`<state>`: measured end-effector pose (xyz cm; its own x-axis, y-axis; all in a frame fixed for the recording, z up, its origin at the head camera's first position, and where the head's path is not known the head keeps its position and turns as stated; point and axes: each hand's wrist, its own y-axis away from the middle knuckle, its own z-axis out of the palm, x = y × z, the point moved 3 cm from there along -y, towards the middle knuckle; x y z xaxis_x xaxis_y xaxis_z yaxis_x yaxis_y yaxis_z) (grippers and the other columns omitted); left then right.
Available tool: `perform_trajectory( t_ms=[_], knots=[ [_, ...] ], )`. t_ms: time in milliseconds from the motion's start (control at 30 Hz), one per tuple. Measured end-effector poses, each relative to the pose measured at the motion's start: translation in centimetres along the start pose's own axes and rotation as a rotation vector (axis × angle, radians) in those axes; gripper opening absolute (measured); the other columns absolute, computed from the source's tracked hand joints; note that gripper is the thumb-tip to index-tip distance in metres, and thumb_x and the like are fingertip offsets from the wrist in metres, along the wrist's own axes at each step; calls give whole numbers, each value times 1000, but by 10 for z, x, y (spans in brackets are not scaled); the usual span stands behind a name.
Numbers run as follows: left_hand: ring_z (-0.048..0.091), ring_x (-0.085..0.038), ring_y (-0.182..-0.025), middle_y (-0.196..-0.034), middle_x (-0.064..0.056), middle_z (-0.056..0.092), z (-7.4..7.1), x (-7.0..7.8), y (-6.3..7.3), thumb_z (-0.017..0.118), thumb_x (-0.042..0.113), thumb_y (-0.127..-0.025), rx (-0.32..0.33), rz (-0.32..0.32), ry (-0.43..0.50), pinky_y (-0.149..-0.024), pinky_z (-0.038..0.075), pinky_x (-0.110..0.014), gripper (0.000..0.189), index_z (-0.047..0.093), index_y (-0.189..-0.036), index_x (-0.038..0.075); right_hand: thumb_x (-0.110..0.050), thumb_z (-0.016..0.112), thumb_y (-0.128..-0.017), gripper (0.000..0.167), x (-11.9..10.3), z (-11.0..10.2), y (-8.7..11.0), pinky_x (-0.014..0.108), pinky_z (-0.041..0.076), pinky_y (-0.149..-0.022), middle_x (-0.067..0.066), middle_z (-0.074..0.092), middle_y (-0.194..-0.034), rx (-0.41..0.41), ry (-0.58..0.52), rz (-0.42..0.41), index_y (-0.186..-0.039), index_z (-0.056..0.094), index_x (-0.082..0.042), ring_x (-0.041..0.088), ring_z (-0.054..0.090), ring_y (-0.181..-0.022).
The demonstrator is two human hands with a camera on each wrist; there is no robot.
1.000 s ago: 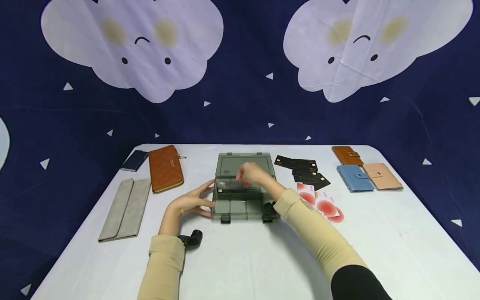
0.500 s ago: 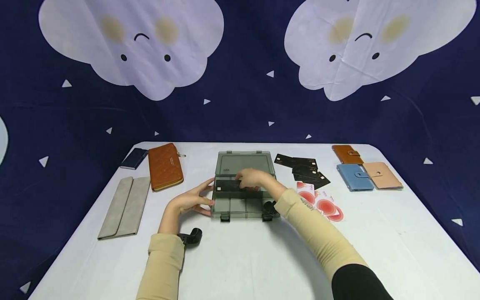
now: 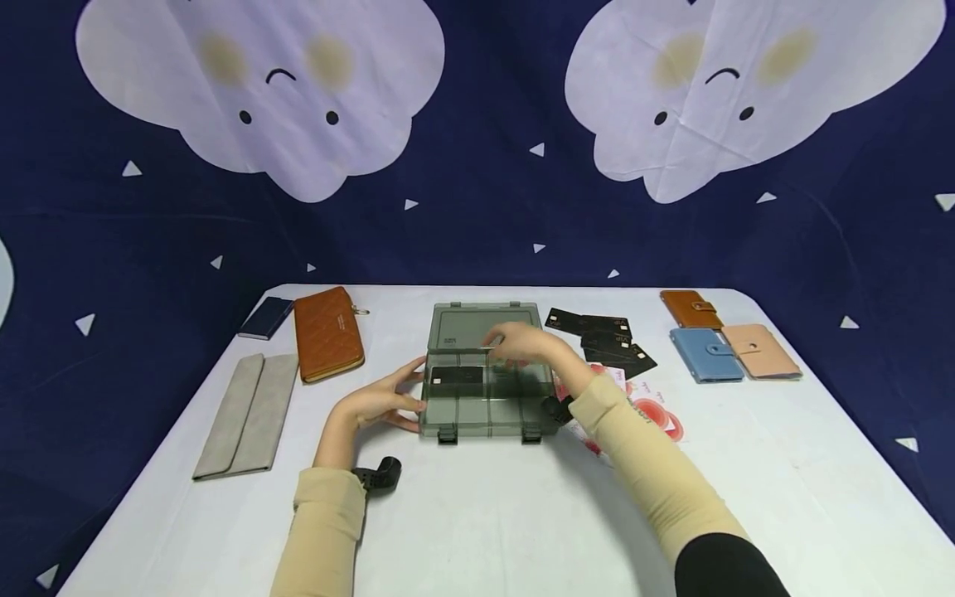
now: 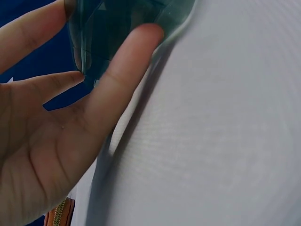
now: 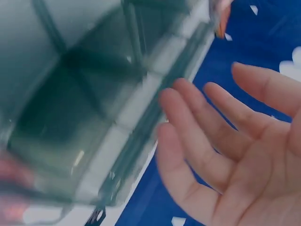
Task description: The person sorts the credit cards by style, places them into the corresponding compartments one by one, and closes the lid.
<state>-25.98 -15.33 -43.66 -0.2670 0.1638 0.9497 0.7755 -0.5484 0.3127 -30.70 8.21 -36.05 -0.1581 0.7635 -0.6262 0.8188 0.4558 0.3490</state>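
Note:
A translucent grey-green plastic box [image 3: 488,412] with compartments lies with its lid [image 3: 455,322] laid back. One black card [image 3: 458,381] with a chip lies in its back left compartment. My left hand [image 3: 379,401] rests against the box's left side with spread, mostly straight fingers; in the left wrist view the thumb [image 4: 127,66] and fingertips touch the clear wall. Over the back of the box hovers my right hand [image 3: 522,343], with nothing in its loosely bent fingers, as the right wrist view shows with the palm [image 5: 254,179] bare.
Several black cards [image 3: 606,336] and red-patterned cards [image 3: 649,410] lie right of the box. Brown, blue and peach card holders [image 3: 707,355] sit far right. On the left are a grey folder [image 3: 246,414], a brown zip wallet [image 3: 328,332] and a dark booklet [image 3: 266,318].
My right hand pressed the black card down into the back left compartment, let it go and lifted away to the right. My left hand stays at the box's side.

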Motion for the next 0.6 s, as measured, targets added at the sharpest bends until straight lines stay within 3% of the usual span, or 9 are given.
perform_trajectory(
  t_ms=[100, 233, 433, 600],
  knots=[
    [50, -36, -108, -151, -20, -2, -1, -1, 2, 60, 0, -85, -1, 4, -2, -79, 55, -46, 90, 0, -150, 19, -13, 51, -93, 39, 13, -15, 5, 39, 48, -63, 17, 59, -107, 89, -56, -37, -130, 49, -1, 33, 57, -87],
    [56, -28, -98, -151, -21, -2, -2, -3, 3, 59, -1, -86, -7, 9, -2, -79, 55, -47, 90, -1, -150, 19, -11, 50, -92, 38, 33, -33, 10, 44, 49, -72, 19, 58, -104, 197, -98, -25, -127, 50, 3, 35, 56, -93],
    [56, -26, -99, -151, -21, -2, -2, -3, 1, 59, 0, -86, -9, 8, -8, -79, 55, -45, 90, -1, -150, 19, -5, 49, -89, 34, 74, -53, 14, 28, 48, -66, 23, 61, -104, 331, -130, -9, -119, 54, 9, 33, 57, -91],
    [57, -25, -97, -151, -20, -2, -2, -2, -2, 59, -1, -86, -20, 15, -3, -78, 56, -45, 90, -1, -150, 19, -4, 49, -89, 32, 107, -59, 14, 41, 49, -85, 28, 58, -113, 371, -86, 13, -117, 55, 11, 37, 56, -101]
  ],
)
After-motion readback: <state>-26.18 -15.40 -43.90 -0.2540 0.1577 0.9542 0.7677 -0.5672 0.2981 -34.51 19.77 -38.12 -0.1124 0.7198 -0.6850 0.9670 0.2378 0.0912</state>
